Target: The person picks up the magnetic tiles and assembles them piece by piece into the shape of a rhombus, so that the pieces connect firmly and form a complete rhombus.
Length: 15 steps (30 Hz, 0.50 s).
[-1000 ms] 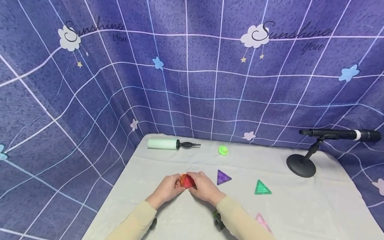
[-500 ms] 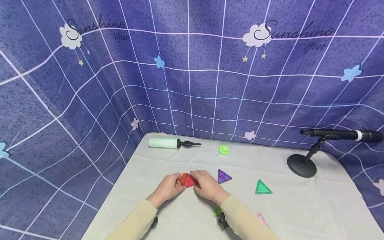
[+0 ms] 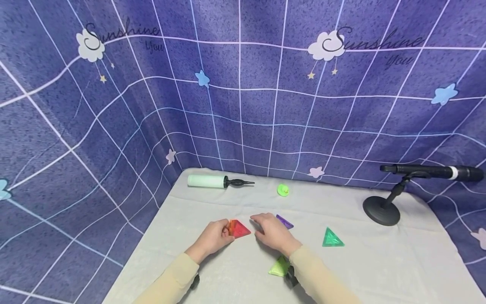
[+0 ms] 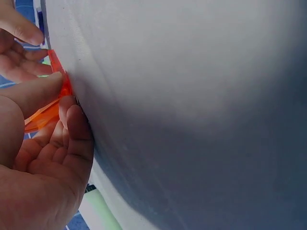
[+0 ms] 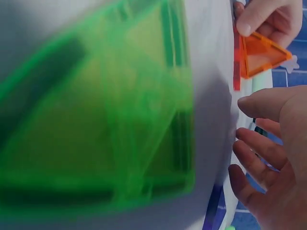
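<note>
My left hand [image 3: 212, 237] pinches an orange triangular tile [image 5: 265, 53] between thumb and fingers. The translucent orange piece stands up along one edge of a red triangular tile [image 3: 241, 229], which lies flat on the table; their edges touch. To the right of them is my right hand [image 3: 276, 232], fingers apart and holding nothing, with a small gap to the red tile. A purple triangular tile [image 3: 285, 221] is partly hidden behind that hand. Below the right wrist lies a yellow-green triangular tile [image 3: 279, 267], large and blurred in the right wrist view.
A green triangular tile [image 3: 332, 238] lies farther right. Along the back are a pale green hand pump [image 3: 206, 181] and a small green rubber duck [image 3: 282, 190]. A black microphone-like object on a round stand [image 3: 381, 210] occupies the back right, before the patterned curtain [image 3: 258, 105].
My right hand has let go of the red tile and moved right, uncovering it and partly covering the purple tile. More of the yellow-green tile shows; the pink tile is hidden. The left hand stays put.
</note>
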Tool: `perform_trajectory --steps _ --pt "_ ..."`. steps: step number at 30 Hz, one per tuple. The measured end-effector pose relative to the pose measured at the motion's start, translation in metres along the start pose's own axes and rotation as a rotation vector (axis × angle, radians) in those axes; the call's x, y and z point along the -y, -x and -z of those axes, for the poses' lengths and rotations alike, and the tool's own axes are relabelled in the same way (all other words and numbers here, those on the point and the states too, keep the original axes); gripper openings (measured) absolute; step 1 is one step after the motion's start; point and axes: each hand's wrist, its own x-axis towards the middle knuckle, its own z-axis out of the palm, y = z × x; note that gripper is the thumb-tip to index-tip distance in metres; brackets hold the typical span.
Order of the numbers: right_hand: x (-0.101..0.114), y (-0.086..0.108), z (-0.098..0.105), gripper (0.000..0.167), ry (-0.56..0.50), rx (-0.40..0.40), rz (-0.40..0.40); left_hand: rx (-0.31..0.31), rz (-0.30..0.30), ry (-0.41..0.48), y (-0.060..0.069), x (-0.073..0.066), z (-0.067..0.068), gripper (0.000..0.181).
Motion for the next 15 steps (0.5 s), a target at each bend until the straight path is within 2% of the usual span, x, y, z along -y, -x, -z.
perform_trajectory --steps 6,15 --pt "-0.016 0.006 0.007 0.044 0.003 -0.067 -0.019 0.01 0.016 0.001 0.0 -0.001 0.001 0.025" --pt "-0.044 0.018 0.018 0.047 0.009 -0.122 -0.123 0.014 0.019 0.009 -0.001 -0.001 0.001 0.025"
